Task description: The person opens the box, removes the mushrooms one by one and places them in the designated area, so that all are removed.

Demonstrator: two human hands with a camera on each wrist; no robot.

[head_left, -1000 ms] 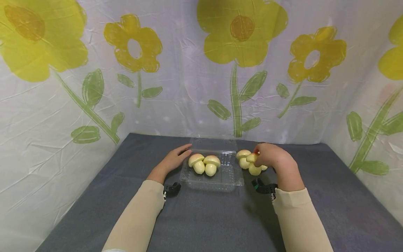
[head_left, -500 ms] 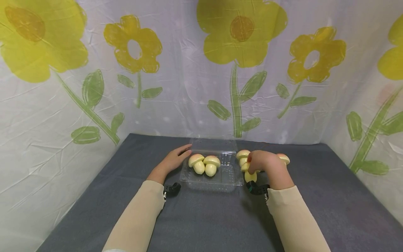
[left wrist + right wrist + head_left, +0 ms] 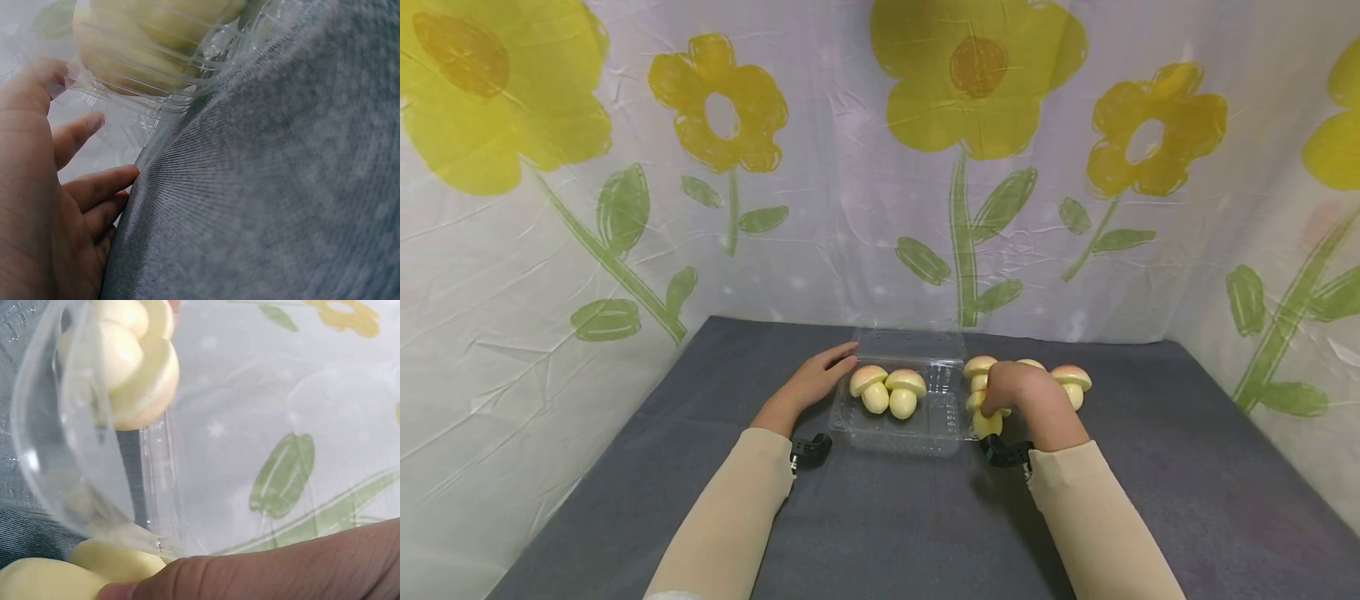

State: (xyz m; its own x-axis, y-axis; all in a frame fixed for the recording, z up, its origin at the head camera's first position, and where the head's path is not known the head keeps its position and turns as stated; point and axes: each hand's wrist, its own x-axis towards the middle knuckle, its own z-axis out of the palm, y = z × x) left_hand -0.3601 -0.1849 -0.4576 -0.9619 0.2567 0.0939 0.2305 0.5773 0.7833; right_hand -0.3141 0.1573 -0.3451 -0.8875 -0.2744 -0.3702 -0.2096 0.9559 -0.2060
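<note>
Steadying the clear box [image 3: 938, 414] from its left side seems wise: our left hand [image 3: 809, 382] sits there, fingers mostly straight, gripping nothing. Two mushrooms [image 3: 902, 402] lie inside, leaving room at right. We should lift the held mushroom [image 3: 988, 424] over the right rim; our right hand [image 3: 1021, 388] pinches it just there. Loose mushrooms [image 3: 1072, 385] lie beyond.

Low in the right wrist view, the right hand [image 3: 281, 572] holds its thumb against a pale yellow mushroom [image 3: 47, 581] cut off by the frame edge. Above, two pinkish-yellow mushrooms [image 3: 153, 390] sit in a clear plastic container [image 3: 28, 437], before a white sheet [image 3: 219, 469] printed with green leaves [image 3: 284, 475].
</note>
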